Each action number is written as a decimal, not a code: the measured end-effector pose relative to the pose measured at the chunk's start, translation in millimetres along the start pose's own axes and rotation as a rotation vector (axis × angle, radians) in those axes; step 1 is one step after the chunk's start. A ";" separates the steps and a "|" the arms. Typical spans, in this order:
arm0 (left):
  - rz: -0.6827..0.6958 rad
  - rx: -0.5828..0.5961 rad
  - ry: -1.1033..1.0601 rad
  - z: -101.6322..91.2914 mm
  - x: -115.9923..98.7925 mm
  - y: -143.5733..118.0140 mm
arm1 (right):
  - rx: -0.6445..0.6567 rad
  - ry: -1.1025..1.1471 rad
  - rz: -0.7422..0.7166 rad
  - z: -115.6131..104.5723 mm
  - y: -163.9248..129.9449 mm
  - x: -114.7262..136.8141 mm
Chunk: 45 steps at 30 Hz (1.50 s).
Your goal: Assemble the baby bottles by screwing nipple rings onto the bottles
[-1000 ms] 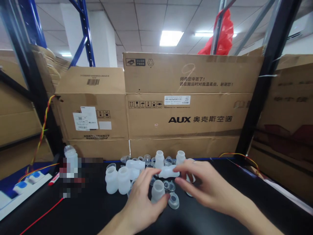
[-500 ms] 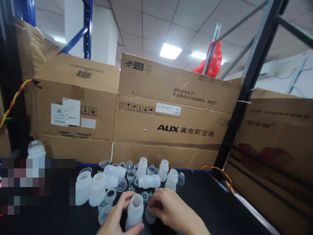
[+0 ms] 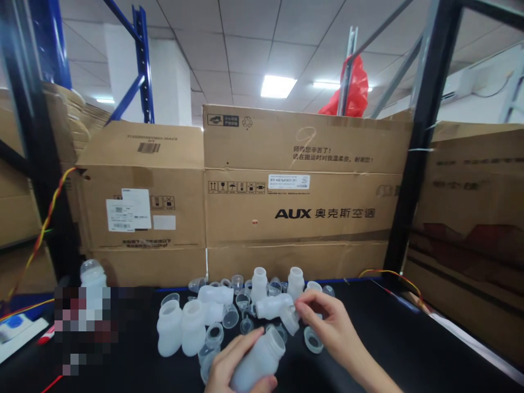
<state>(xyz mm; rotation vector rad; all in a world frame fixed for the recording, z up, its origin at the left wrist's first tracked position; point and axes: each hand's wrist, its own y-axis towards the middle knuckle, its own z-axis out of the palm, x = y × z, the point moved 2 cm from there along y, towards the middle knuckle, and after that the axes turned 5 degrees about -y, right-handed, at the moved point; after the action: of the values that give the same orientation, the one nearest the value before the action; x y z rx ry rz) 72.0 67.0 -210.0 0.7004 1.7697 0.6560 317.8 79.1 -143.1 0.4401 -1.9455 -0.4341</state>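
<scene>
My left hand (image 3: pixel 241 363) is closed around a translucent white baby bottle (image 3: pixel 262 357), which is tilted with its uncapped mouth towards the upper right. My right hand (image 3: pixel 327 316) pinches a clear, collar-like bottle top (image 3: pixel 290 319) by its end, just above and to the right of that mouth and apart from it. Below my right fingers a translucent ring (image 3: pixel 313 339) lies on the black table. Past my hands, a bottle on its side (image 3: pixel 272 307) lies near upright bottles (image 3: pixel 259 284), all without tops.
Two more open bottles (image 3: pixel 170 327) stand at the left, with clear caps and rings (image 3: pixel 213 335) scattered beside them. A capped bottle (image 3: pixel 93 275) stands farther left by a pixelated patch. Cardboard boxes (image 3: pixel 327 234) wall the back, and a black post (image 3: pixel 421 136) rises at right.
The left hand has tipped the bottle from nearly upright to a rightward slant. My right hand has lifted the clear bottle top from the table. The camera view has shifted, moving the scene rightward.
</scene>
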 end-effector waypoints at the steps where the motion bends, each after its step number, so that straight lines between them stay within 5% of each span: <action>1: 0.017 0.015 0.002 -1.1 1.1 0.7 | 0.045 0.011 -0.006 4.0 -1.8 0.8; 11: -0.037 0.236 -0.097 -13.3 -1.2 9.8 | 0.284 0.176 0.012 17.8 -15.5 3.2; 16: -0.223 0.346 -0.291 -10.9 0.4 1.4 | 0.293 0.051 -0.078 18.4 -27.0 6.3; 19: -0.299 0.302 -0.262 -12.1 2.3 -6.4 | 0.319 -0.118 -0.164 19.5 -27.4 15.6; 23: -0.242 0.211 -0.175 -11.3 2.1 -10.9 | 0.313 -0.418 -0.079 19.5 -24.4 18.4; 28: -0.204 0.275 -0.147 -13.0 0.2 -6.5 | 0.405 -0.131 -0.085 11.6 -29.7 23.8; 32: 0.048 0.255 0.047 -22.6 -5.8 -5.5 | 0.462 -0.145 -0.026 12.7 -33.4 24.3; 37: 0.415 0.344 0.300 -24.4 -32.0 3.3 | 0.418 -0.204 0.091 42.7 -35.7 6.0; 43: 0.655 0.293 0.516 -27.7 -42.3 2.9 | 0.341 0.223 0.710 68.9 -47.2 -7.2; 45: 0.696 0.280 0.594 -25.9 -38.6 0.0 | 0.419 0.301 0.767 67.4 -47.3 -4.5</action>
<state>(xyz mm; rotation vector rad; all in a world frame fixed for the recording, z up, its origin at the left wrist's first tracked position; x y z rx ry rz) 57.1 36.3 -178.5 1.4605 2.1810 1.1838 262.9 47.2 -195.8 -0.0093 -1.7406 0.5111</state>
